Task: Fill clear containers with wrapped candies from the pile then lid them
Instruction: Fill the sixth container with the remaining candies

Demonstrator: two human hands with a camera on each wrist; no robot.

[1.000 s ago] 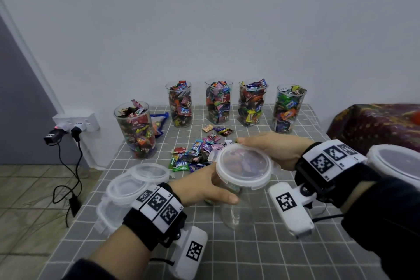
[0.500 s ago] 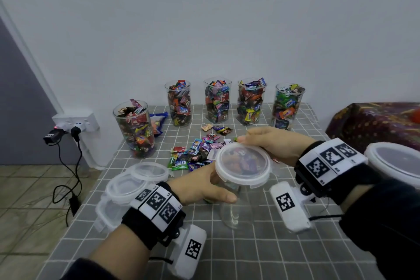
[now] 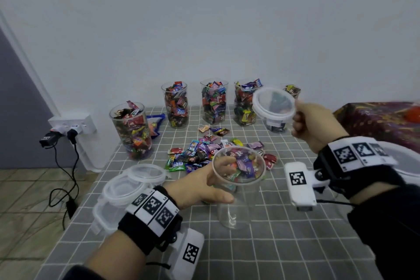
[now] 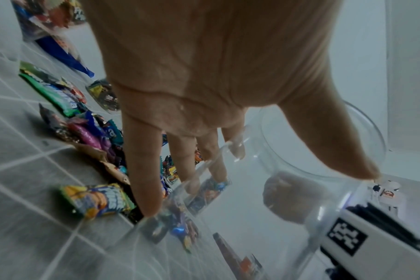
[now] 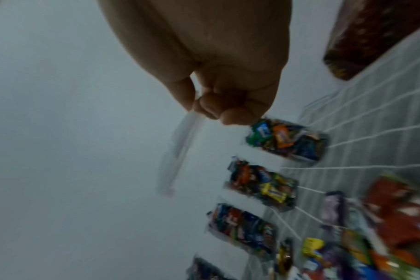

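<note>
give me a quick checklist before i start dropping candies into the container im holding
1. Lid off the container: ok, right hand holds it raised, clear of the mouth.
2. Empty container steadied: ok, left hand has its grip round the wall.
3. Container empty: ok, nothing lies inside it in the left wrist view.
4. Candy pile in reach: ok, just behind the container.
5. A free hand for picking: not ok, both hold something.
6. Container base flat on the table: cannot tell.

A grey checked table [image 3: 284,245] carries candy-filled containers [image 3: 176,104], loose candies [image 3: 197,154] and stacked lids [image 3: 127,188].
</note>
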